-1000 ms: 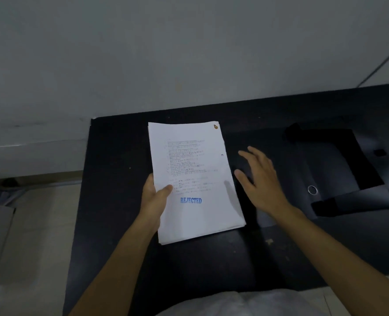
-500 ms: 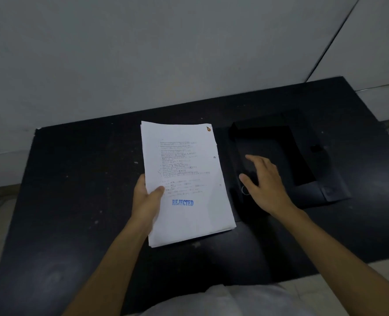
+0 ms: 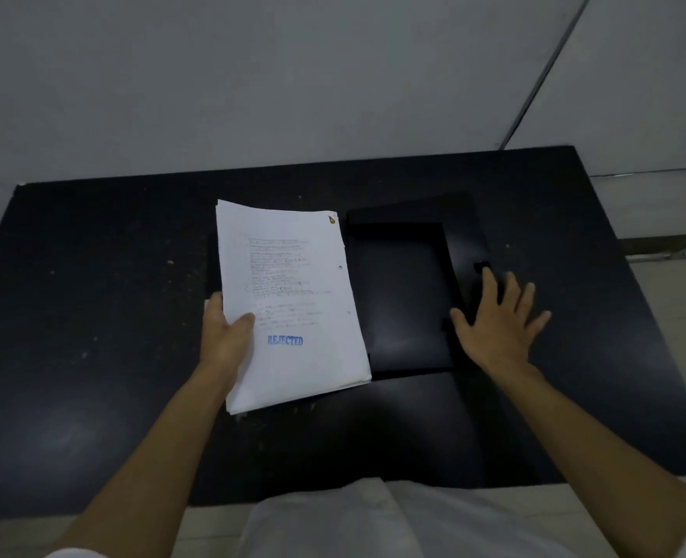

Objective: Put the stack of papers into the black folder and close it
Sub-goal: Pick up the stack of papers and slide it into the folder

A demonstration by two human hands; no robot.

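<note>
A stack of white papers (image 3: 293, 300), stamped REJECTED in blue, is tilted over the black table. My left hand (image 3: 226, 336) grips its left edge, thumb on top. Right beside the stack lies the black folder (image 3: 403, 296), open with its shallow tray facing up and its flap spread out to the right. My right hand (image 3: 498, 320) rests flat on that flap with its fingers apart, holding nothing. The stack's right edge slightly overlaps the folder's left side.
The black table (image 3: 91, 316) is dusty with pale specks and ends at a grey wall behind. Its near edge runs just above my white shirt (image 3: 333, 517). Pale floor shows past the table's right end.
My right hand has slid rightward from the folder's tray onto its flap, and the folder now lies fully open. The papers stay in my left hand. The view has panned right.
</note>
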